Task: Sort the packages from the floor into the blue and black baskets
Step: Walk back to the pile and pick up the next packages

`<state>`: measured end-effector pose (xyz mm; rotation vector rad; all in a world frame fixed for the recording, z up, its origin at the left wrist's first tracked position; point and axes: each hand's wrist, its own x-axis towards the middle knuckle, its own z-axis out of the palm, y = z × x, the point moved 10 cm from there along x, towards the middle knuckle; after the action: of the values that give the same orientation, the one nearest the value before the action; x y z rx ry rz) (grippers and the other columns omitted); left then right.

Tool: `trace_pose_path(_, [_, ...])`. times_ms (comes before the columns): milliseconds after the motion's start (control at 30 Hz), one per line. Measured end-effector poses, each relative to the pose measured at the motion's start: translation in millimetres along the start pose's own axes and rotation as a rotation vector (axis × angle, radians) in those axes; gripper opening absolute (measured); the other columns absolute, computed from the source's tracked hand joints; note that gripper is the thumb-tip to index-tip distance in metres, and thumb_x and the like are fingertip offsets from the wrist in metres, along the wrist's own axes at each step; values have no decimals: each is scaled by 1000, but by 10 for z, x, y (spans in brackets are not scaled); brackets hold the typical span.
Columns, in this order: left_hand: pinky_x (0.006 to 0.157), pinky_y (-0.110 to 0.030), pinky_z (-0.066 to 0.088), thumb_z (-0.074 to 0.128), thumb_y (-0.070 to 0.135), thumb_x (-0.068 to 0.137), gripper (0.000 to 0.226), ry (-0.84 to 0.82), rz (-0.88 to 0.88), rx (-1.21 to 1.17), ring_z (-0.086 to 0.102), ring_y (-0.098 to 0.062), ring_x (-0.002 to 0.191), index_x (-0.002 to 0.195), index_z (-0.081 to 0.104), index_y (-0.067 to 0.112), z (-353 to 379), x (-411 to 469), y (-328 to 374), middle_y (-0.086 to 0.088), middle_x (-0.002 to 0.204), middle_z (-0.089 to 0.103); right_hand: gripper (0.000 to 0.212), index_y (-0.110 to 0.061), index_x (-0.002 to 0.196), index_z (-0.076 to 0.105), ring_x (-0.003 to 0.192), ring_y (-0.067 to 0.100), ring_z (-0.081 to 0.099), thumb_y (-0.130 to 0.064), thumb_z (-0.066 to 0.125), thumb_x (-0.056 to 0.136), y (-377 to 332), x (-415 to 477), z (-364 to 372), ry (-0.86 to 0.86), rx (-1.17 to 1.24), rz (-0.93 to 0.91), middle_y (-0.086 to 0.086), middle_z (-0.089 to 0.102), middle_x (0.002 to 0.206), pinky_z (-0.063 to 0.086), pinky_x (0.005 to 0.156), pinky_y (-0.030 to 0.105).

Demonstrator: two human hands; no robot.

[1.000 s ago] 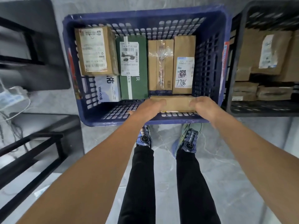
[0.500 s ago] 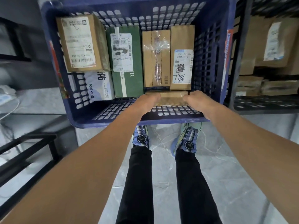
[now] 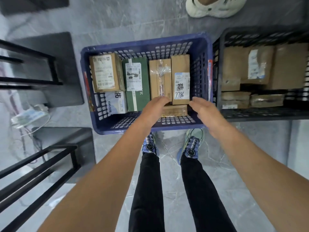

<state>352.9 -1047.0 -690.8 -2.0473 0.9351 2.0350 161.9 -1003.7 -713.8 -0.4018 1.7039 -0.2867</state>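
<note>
The left hand (image 3: 155, 108) and right hand (image 3: 203, 109) are spread, holding nothing. Between them the small flat brown cardboard package (image 3: 175, 110) seems to lie at 6 o'clock inside the blue plastic basket (image 3: 142, 46).

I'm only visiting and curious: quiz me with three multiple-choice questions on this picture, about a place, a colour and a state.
1. Where is the small brown box? A in the blue basket; B on a shelf; C in a drawer.
2. What colour is the striped box? A red; B yellow; C green.
3. The left hand and right hand are: A gripping a box; B open, empty; C fists.
Key: 1 A, by its near wall; 2 C, green around its label; 3 B, fingers straight, nothing held.
</note>
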Motion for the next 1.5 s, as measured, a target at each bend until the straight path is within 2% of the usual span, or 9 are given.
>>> trace_pose_path(167, [100,-37,40,48,50,102,39,43,124,-102,49,-13,136,137,55,36,-2,-1116,749,7,150,53,70,-36,150,53,142,9,48,-64,63,87,-559,-1080,-523,63,232,-147,-14,53,153,32,125,46])
trace_pose_path(267, [103,-38,43,52,55,99,30,63,163,-145,52,-13,132,125,60,43,25,-1820,1164,8,142,58,63,-37,153,49,142,2,46,-58,62,96,-879,-1781,-964,109,336,-267,-19,50,154,32,125,43])
trace_pose_path(433, [120,-51,35,61,80,69,89,25,284,-148,50,-14,138,147,53,38,301,-2811,1808,12,150,54,58,-39,155,45,141,5,48,-55,58,100,-1237,-2895,-1723,214,435,-383,-21,51,149,37,121,37])
trace_pose_path(633, [113,-35,37,60,57,97,35,-153,414,-48,51,-6,135,130,59,44,954,-3668,2412,15,147,56,54,-45,143,53,138,2,51,-65,54,93,-1279,-4070,-2436,384,634,-511,-19,55,149,36,123,38])
trace_pose_path(867, [123,-45,34,56,50,102,50,-333,554,135,50,-9,137,148,52,30,1544,-4638,2856,10,146,57,81,-25,157,44,140,6,50,-64,48,86,-1001,-5289,-2833,638,792,-588,-10,50,155,35,123,35])
trace_pose_path(1100, [121,-48,34,60,67,87,65,-545,662,387,52,-11,135,144,54,36,2029,-5396,2857,13,141,60,61,-23,152,49,140,10,50,-55,48,99,-354,-6248,-2699,913,1024,-578,-9,52,153,31,126,44])
trace_pose_path(1233, [119,-48,37,54,48,103,30,-681,702,487,56,-4,129,129,62,34,2376,-5723,2644,16,135,63,63,-22,157,45,139,4,51,-54,49,103,74,-6718,-2446,1048,1122,-556,-12,50,156,35,124,41])
trace_pose_path(1367, [112,-41,42,57,46,103,40,-781,700,598,59,-5,127,138,61,28,2746,-5986,2292,12,135,65,85,-29,156,47,140,3,51,-77,56,86,577,-7137,-2133,1176,1211,-523,-17,49,156,36,124,42])
trace_pose_path(1500, [110,-41,43,60,43,101,34,-900,702,710,60,-10,127,130,66,27,3093,-6321,1803,9,130,68,79,-36,148,54,138,1,51,-76,55,79,1127,-7540,-1821,1312,1310,-498,-22,53,150,37,123,40])
